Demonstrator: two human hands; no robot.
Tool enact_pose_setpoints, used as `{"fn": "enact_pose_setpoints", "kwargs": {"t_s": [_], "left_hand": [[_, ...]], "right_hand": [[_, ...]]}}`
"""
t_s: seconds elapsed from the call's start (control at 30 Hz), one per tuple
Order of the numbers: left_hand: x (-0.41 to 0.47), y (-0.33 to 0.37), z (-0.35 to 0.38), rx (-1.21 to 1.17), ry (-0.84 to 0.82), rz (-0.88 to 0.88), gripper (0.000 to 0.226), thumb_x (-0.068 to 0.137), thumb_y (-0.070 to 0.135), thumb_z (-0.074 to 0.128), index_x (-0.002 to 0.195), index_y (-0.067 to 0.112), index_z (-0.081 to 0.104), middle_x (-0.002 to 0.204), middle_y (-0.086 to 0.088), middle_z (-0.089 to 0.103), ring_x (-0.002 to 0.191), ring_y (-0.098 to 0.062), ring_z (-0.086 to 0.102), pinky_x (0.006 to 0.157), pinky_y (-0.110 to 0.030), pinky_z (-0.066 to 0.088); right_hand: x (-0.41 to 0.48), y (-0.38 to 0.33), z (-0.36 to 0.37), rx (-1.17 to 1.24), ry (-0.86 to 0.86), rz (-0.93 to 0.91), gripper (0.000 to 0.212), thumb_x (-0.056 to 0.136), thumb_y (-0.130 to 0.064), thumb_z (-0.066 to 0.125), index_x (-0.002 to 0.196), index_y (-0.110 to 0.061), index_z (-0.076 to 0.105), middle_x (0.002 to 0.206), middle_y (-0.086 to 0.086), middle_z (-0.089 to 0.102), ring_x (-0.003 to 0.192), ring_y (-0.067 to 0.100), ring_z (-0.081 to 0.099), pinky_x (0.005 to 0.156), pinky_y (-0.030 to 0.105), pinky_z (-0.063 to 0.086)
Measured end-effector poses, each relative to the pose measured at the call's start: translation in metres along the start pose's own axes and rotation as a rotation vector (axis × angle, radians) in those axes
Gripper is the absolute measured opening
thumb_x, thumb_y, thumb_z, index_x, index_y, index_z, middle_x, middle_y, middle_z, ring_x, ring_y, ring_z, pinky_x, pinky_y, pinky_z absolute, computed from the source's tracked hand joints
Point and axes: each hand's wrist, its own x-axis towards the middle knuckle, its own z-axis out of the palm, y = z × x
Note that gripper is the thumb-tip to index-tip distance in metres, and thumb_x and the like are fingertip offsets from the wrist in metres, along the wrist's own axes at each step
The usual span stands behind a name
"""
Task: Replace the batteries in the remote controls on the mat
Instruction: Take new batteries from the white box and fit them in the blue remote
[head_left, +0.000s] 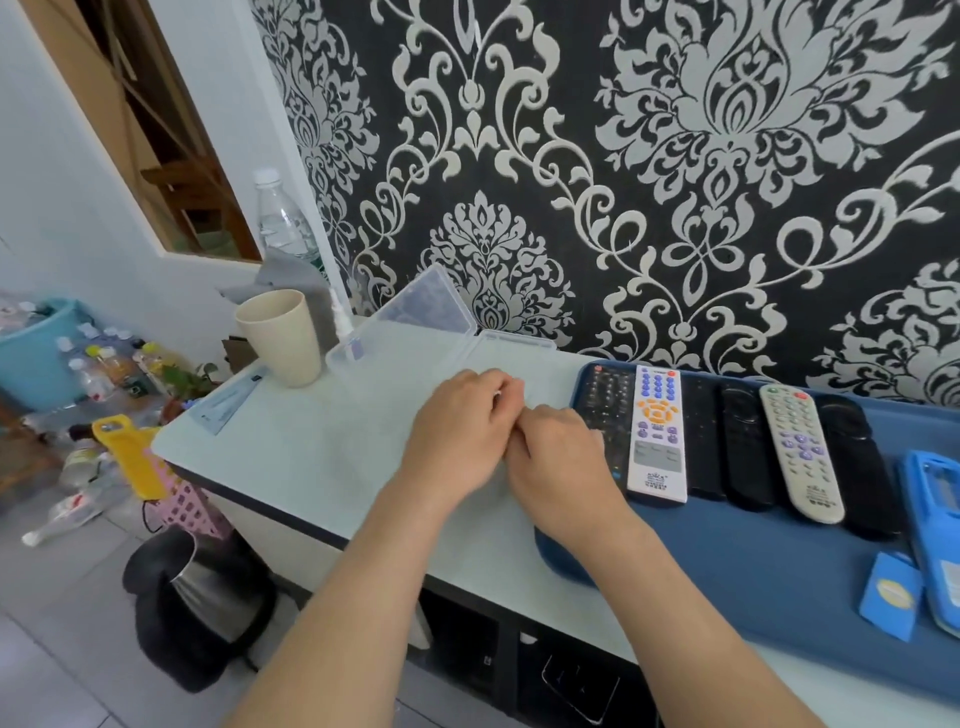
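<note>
Six remote controls (657, 431) on the mat (753, 561): likely light, rigid, slick; grip along the long edges. Left hand (462, 426) and right hand (561, 460) meet, fingers curled, contents hidden.

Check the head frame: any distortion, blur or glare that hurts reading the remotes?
Head view: wide-angle bend tilts the doorway and table edge; light soft and even, no hard shadows; left hand and right hand free of motion smear; white remote buttons sharp, its print unreadable; floor bottles soft; clear box has mild sheen, no glare.
</note>
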Motion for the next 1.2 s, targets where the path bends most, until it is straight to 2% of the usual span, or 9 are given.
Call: {"fn": "enact_pose_setpoints", "kwargs": {"t_s": [0.1, 0.2, 0.37, 0.47, 0.63, 0.77, 0.87, 1.07, 1.2], "left_hand": [[0.003, -0.004, -0.006, -0.215, 0.021, -0.067, 0.028, 0.100, 0.025, 0.038, 0.111, 0.022, 0.064, 0.103, 0.005, 0.070, 0.098, -0.014, 0.061, 0.088, -0.027, 0.044], [0.000, -0.007, -0.015, -0.319, 0.111, -0.113, 0.023, 0.094, 0.016, 0.051, 0.106, 0.025, 0.068, 0.096, 0.011, 0.073, 0.094, -0.006, 0.064, 0.089, -0.021, 0.045], [-0.016, -0.022, -0.034, -0.148, -0.211, -0.013, 0.006, 0.081, 0.028, 0.070, 0.081, 0.031, 0.075, 0.078, 0.018, 0.071, 0.074, 0.008, 0.062, 0.073, -0.013, 0.046], [-0.020, -0.019, -0.036, -0.121, -0.218, 0.022, 0.001, 0.078, 0.030, 0.074, 0.077, 0.030, 0.075, 0.071, 0.019, 0.070, 0.067, 0.009, 0.058, 0.061, -0.005, 0.039], [-0.018, -0.015, -0.033, -0.179, -0.093, -0.016, 0.008, 0.080, 0.024, 0.072, 0.073, 0.029, 0.071, 0.072, 0.016, 0.069, 0.070, 0.003, 0.061, 0.071, -0.016, 0.047], [-0.017, 0.006, -0.029, -0.178, 0.115, 0.015, 0.012, 0.085, 0.020, 0.065, 0.081, 0.028, 0.072, 0.067, 0.019, 0.062, 0.064, -0.003, 0.058, 0.070, -0.021, 0.045], [-0.020, 0.036, -0.020, -0.190, 0.089, 0.093, 0.013, 0.087, 0.021, 0.062, 0.089, 0.027, 0.073, 0.074, 0.015, 0.066, 0.060, -0.001, 0.054, 0.072, -0.024, 0.047], [-0.040, 0.111, 0.038, -0.020, -0.274, 0.467, 0.022, 0.089, 0.025, 0.056, 0.106, 0.026, 0.070, 0.108, 0.004, 0.067, 0.104, -0.020, 0.056, 0.089, -0.038, 0.048], [-0.051, 0.159, 0.082, -0.075, -0.367, 0.634, 0.039, 0.091, 0.040, 0.055, 0.126, 0.022, 0.060, 0.125, 0.001, 0.056, 0.117, -0.022, 0.045, 0.097, -0.040, 0.043]], "right_hand": [[0.002, 0.002, -0.001, -0.013, 0.009, -0.031, 0.027, 0.101, -0.023, 0.034, 0.100, -0.014, 0.059, 0.096, 0.007, 0.064, 0.096, 0.033, 0.052, 0.083, 0.046, 0.041], [0.002, 0.004, -0.002, -0.029, 0.003, -0.029, 0.026, 0.101, -0.024, 0.034, 0.101, -0.016, 0.058, 0.097, 0.006, 0.065, 0.100, 0.033, 0.050, 0.086, 0.046, 0.040], [0.002, 0.009, -0.005, -0.022, -0.045, -0.031, 0.034, 0.098, -0.018, 0.037, 0.124, -0.017, 0.058, 0.116, 0.005, 0.067, 0.115, 0.032, 0.048, 0.093, 0.044, 0.035], [0.000, 0.010, -0.006, -0.006, -0.033, -0.051, 0.046, 0.098, -0.017, 0.039, 0.143, -0.024, 0.046, 0.124, 0.004, 0.064, 0.119, 0.029, 0.047, 0.097, 0.045, 0.033], [-0.005, 0.029, -0.030, 0.092, 0.083, -0.001, 0.047, 0.094, -0.011, 0.044, 0.139, -0.021, 0.053, 0.089, 0.000, 0.059, 0.105, 0.032, 0.054, 0.093, 0.048, 0.045], [-0.015, 0.055, -0.064, 0.107, 0.131, 0.144, 0.045, 0.091, -0.008, 0.049, 0.132, -0.021, 0.060, 0.106, 0.002, 0.067, 0.105, 0.026, 0.058, 0.092, 0.043, 0.048], [-0.027, 0.070, -0.087, 0.060, 0.127, 0.229, 0.044, 0.091, -0.012, 0.052, 0.134, -0.021, 0.058, 0.122, 0.005, 0.063, 0.116, 0.025, 0.055, 0.096, 0.042, 0.046], [-0.057, 0.114, -0.135, -0.214, 0.142, 0.538, 0.048, 0.089, -0.025, 0.054, 0.137, -0.034, 0.051, 0.139, 0.002, 0.050, 0.134, 0.028, 0.033, 0.100, 0.052, 0.031], [-0.071, 0.146, -0.159, -0.175, 0.386, 0.574, 0.051, 0.088, -0.020, 0.055, 0.138, -0.028, 0.052, 0.143, 0.003, 0.050, 0.139, 0.027, 0.033, 0.108, 0.054, 0.030]]}}
